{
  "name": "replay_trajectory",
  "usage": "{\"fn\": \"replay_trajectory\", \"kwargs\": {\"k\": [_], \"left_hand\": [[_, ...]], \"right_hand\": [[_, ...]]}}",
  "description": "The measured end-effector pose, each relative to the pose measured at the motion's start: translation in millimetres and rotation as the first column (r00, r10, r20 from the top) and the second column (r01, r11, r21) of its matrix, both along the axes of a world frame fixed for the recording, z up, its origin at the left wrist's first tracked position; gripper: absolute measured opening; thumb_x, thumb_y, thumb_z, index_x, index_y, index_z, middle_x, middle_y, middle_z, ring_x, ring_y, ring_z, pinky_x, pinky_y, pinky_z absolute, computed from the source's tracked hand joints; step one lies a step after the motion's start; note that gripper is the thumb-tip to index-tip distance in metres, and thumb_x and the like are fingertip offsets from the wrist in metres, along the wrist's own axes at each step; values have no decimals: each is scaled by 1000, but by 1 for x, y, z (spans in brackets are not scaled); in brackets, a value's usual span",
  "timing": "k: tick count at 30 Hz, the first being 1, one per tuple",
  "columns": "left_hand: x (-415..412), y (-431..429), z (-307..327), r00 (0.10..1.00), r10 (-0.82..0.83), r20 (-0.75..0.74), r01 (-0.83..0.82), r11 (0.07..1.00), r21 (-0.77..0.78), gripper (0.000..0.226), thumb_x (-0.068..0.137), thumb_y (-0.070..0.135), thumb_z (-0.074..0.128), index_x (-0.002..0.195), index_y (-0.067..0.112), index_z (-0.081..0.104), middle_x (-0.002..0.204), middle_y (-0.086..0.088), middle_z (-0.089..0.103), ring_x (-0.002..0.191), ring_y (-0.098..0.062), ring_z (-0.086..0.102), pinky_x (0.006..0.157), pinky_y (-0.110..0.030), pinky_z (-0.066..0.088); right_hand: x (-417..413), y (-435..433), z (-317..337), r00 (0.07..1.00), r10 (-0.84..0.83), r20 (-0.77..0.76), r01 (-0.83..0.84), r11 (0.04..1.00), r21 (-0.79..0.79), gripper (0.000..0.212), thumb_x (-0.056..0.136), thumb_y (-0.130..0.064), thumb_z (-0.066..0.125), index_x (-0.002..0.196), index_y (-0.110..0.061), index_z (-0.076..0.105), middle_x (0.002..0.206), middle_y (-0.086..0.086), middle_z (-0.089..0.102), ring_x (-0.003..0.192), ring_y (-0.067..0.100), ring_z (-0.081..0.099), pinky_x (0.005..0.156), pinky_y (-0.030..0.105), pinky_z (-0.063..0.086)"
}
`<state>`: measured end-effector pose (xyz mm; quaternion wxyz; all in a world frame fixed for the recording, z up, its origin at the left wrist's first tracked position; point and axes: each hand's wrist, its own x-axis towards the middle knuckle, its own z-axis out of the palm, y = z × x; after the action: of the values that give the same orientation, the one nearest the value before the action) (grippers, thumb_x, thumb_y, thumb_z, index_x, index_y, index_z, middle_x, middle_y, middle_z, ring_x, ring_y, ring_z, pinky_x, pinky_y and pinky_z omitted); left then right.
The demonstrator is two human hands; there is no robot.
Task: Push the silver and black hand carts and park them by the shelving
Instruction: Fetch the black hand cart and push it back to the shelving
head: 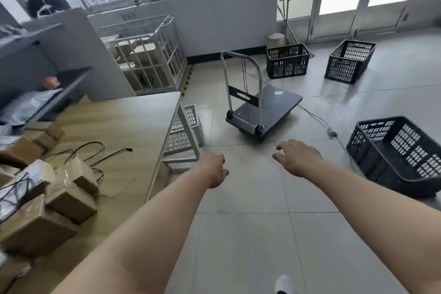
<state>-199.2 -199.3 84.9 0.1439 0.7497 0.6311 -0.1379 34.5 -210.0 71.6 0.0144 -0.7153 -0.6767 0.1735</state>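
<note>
A hand cart (274,107) with a black flat deck and an upright silver handle (241,74) stands on the tiled floor ahead of me, its deck bare. Both my arms reach forward toward it. My left hand (212,169) is loosely curled and holds nothing; it hangs well short of the handle. My right hand (296,157) has its fingers spread, palm down, just below the cart's near edge in the view and apart from it. Grey shelving (45,79) stands at the left. Only this one cart is in sight.
A wooden table (114,126) with cardboard boxes and cables is at my left, a white crate under its corner. Three black crates (396,155) (286,61) (348,61) sit on the floor. A cable (317,118) runs behind the cart. A white wire cage (148,55) holds boxes. A person stands behind the shelving.
</note>
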Motion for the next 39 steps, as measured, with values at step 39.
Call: {"fn": "replay_trajectory", "kwargs": {"k": [39], "left_hand": [[45,820,-50,988,-136,74,140,989,-49,67,91,38,56,147,25,24,146,-9,38,132,-33,35,108,-49,36]], "right_hand": [[19,766,-84,974,-224,-22,223,974,-27,55,91,-46,46,138,-21,34,138,6,43,127,29,39,99,46,38]]}}
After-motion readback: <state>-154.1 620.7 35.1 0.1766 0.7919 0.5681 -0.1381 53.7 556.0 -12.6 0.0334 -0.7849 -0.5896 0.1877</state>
